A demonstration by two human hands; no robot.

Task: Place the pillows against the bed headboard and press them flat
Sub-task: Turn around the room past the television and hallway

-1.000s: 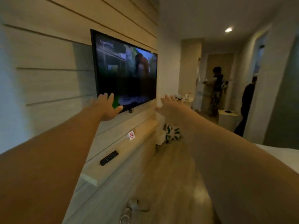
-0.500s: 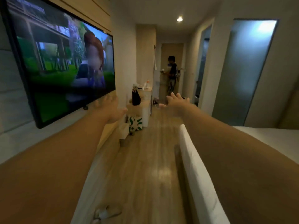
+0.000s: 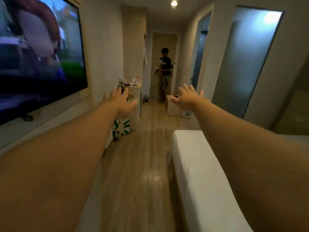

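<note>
I am holding my left hand (image 3: pixel 121 102) and right hand (image 3: pixel 188 99) out spread and empty beyond the bed (image 3: pixel 197 164) corner (no pillows showing yet), expecting light, soft ones best grabbed by their edges.

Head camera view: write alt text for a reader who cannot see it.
Two bare arms stretch forward with the left hand and right hand open and empty, above a wooden floor. A white bed edge lies at right and a lit television hangs on the left wall. Another person stands down the hallway; no pillows are visible.
</note>
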